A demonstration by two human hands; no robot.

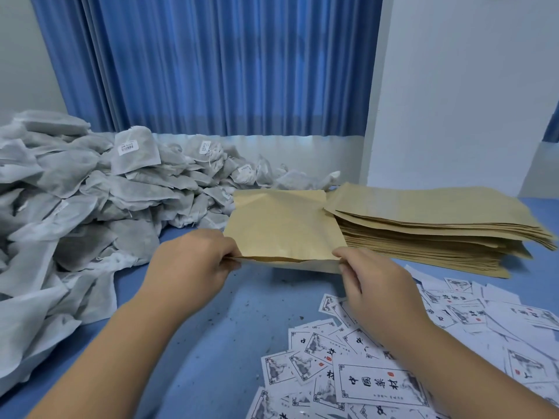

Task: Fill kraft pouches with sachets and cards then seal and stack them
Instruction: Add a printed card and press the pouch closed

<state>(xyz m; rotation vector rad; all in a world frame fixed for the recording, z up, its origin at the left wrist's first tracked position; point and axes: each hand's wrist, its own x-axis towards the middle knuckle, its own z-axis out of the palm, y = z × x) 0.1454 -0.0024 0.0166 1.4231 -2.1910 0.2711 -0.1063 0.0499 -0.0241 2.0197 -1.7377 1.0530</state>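
One kraft pouch [284, 228] lay flat on the blue surface [217, 328] at the centre, its mouth turned toward the person. The left hand [193, 261] had its grip pinched on the mouth's corner at nine o'clock, and the right hand [375, 285] had its grip pinched on the corner at three o'clock. Between them the mouth gaped a little. Whether anything was inside could not be told.

The likely trouble was in the mouth. An uneven pull from the two grips could crease or tear the paper edge, and if the lips were pressed shut while skewed, the seal would probably pucker. Dark crumbs dotted the surface near six o'clock and might be caught in the seam. The loose cards [378, 382] lay close under the right forearm at five o'clock, and a sweep of it could scatter them.

By count there were two hands and one pouch in hand. One stack of pouches [423, 225] sat at three o'clock, its layers too many to count. One heap of sachets [75, 192] spread from eight to eleven o'clock, also uncountable. The cards ran to several dozen.
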